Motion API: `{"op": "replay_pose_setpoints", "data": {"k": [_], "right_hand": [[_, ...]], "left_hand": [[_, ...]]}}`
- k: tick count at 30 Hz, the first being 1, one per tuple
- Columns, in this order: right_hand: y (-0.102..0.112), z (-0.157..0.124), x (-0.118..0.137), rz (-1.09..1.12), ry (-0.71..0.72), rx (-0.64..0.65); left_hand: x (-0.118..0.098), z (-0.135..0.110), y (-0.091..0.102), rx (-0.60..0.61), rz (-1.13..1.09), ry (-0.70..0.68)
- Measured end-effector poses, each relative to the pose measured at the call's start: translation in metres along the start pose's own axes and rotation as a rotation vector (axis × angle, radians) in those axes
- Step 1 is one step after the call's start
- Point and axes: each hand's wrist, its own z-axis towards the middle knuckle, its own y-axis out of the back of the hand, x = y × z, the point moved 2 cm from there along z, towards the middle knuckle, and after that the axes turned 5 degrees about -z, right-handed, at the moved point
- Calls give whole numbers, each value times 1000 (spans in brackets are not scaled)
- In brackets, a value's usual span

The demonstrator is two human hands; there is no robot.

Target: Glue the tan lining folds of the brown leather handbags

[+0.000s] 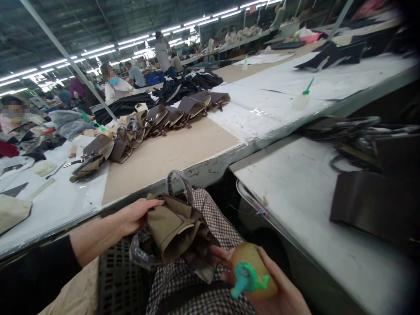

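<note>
A: Where's the olive bag (173, 227)?
B: On the lap, near centre, handle loop pointing far. Left hand (134, 216) grips its left edge, forearm coming in from the left.
A: Right hand (282, 295)?
B: Just right of the bag, palm up, clasping a glue bottle (252, 262), teal nozzle pointing near-left. Row of bags (157, 120) on the surface (170, 153) beyond.

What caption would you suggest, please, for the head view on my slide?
Left hand grips a brown bag on the lap; right hand holds a green-capped bottle beside the worktable.
</note>
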Motion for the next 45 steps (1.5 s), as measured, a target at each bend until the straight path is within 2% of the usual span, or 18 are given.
{"op": "replay_pose_setpoints", "data": {"k": [3, 5, 7, 12, 14, 16, 17, 18, 19, 21, 22, 26, 29, 31, 34, 37, 42, 45], "right_hand": [[-4, 14, -9, 40, 85, 110], [-14, 24, -11, 22, 116, 199], [-26, 34, -9, 26, 133, 232], [-40, 55, 7, 238, 176, 48], [-38, 60, 13, 297, 186, 1], [-34, 63, 16, 306, 188, 1], [-33, 63, 17, 299, 194, 7], [-32, 63, 18, 288, 200, 15], [-32, 61, 19, 272, 202, 26], [-34, 58, 22, 215, 208, 74], [-36, 56, 25, 169, 215, 114], [-44, 52, 33, 1, 255, 251], [-45, 56, 35, -9, 264, 265], [-44, 56, 38, -6, 278, 270], [-41, 50, 49, 14, 292, 294], [-26, 41, 63, 54, 306, 254], [16, 38, 60, 151, 307, -91], [24, 38, 53, 156, 319, -201]], "left_hand": [[-2, 5, -8, 12, 80, -38], [-8, 7, -17, 17, 174, -91], [-19, 10, -26, 8, 314, -167], [-43, 9, -39, -120, 693, -466], [-46, 3, -45, -153, 888, -678], [-44, -7, -52, -125, 1124, -1004], [-42, -12, -57, -59, 1205, -1173], [-39, -17, -61, 47, 1235, -1285], [-36, -21, -65, 182, 1209, -1306], [-30, -25, -72, 435, 1092, -1158], [-27, -26, -75, 512, 1027, -1048], [-16, -20, -89, 629, 686, -722], [-9, -9, -96, 707, 397, -461], [-8, -4, -96, 734, 289, -353], [-12, 0, -86, 724, 243, -311], [-17, 4, -68, 643, 294, -346], [-18, 7, -42, 532, 261, -387], [-19, 5, -33, 505, 194, -428]]}}
